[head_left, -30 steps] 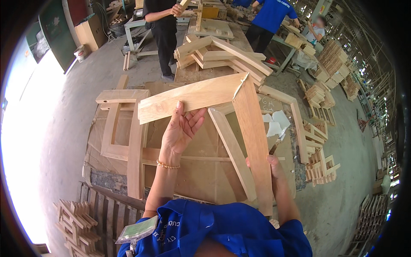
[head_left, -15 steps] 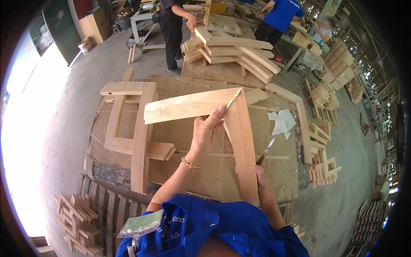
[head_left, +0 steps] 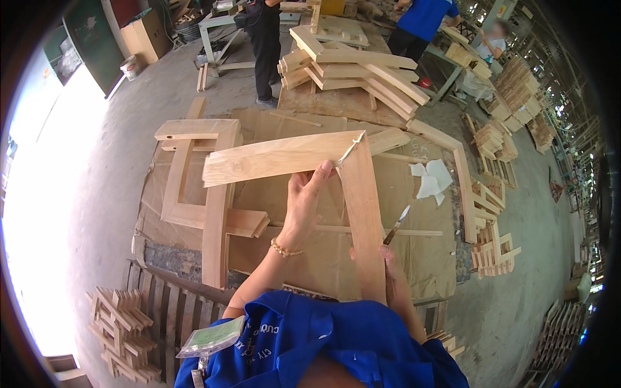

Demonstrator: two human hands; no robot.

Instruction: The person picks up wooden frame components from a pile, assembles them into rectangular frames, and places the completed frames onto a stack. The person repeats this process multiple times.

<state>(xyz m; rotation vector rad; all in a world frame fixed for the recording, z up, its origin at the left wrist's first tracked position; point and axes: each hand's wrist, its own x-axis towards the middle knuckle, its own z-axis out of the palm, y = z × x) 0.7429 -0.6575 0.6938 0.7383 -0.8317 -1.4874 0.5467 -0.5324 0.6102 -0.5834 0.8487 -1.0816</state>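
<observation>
Leftward slides the angled wooden piece (head_left: 359, 184) over the last half second, and the left hand (head_left: 304, 200), out near the free end a second ago, is now just below the corner. Over by the timber stack (head_left: 362, 71), the co-worker (head_left: 264, 58) in dark clothes has drawn a hand back from the top boards.

Head view, the only one we have: two boards meet at a slanted seam, raised above the cardboard (head_left: 414, 271), and a pale, wet-looking bead (head_left: 350, 150) runs along that seam. Left grip is closed on the upper board, thumb on the front face right by the seam, fingers tucked behind. Right hand (head_left: 394, 275) has its grip closed around the lower board, fingertips peeking out on the far edge. A brush (head_left: 396, 226) pokes up beside its thumb, bristles pointing up and away; it seems held there too, though the handle's lower end is hidden.

Around the piece, more joined boards (head_left: 215, 246) lie to the left on the cardboard-covered tabletop (head_left: 171, 258), another angled frame (head_left: 462, 187) rests along the right side, and torn white sheets (head_left: 430, 179) sit near the brush. Further off, a person in a blue shirt (head_left: 427, 18) stands by a bench.
</observation>
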